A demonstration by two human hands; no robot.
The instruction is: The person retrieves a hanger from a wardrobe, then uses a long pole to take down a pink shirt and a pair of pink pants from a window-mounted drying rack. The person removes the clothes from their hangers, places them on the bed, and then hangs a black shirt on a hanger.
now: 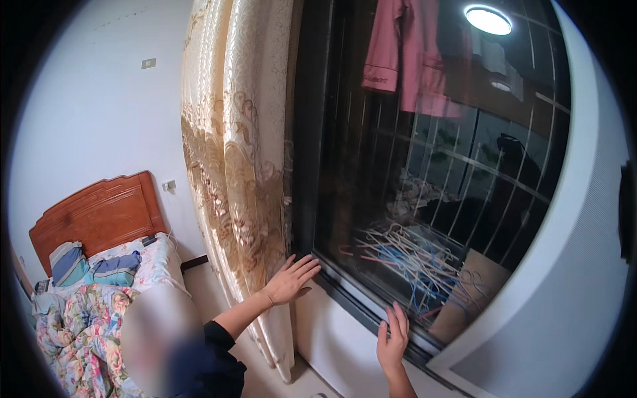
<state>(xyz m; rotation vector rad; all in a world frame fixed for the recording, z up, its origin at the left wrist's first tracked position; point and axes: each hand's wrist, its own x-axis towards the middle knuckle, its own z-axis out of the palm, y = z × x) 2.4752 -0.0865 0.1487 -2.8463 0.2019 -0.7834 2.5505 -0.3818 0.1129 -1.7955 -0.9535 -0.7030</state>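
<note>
My left hand (290, 281) is spread at the lower left corner of a dark-framed window (368, 298), its fingertips over the frame beside a patterned gold curtain (239, 189). Nothing is in its grasp. Farther right, my right hand (393, 338) reaches up to the lower window frame, fingers somewhat apart and empty; whether the tips touch the frame or glass cannot be told. Behind the glass lies a heap of clothes hangers (413, 263), and a pink garment (383, 59) hangs above.
A bed with a carved wooden headboard (104, 214), pillows (117, 268) and a floral quilt (89, 333) stands at the left. A blurred person (164, 343) is at the lower left, close to my left arm. Metal bars (458, 154) show behind the glass.
</note>
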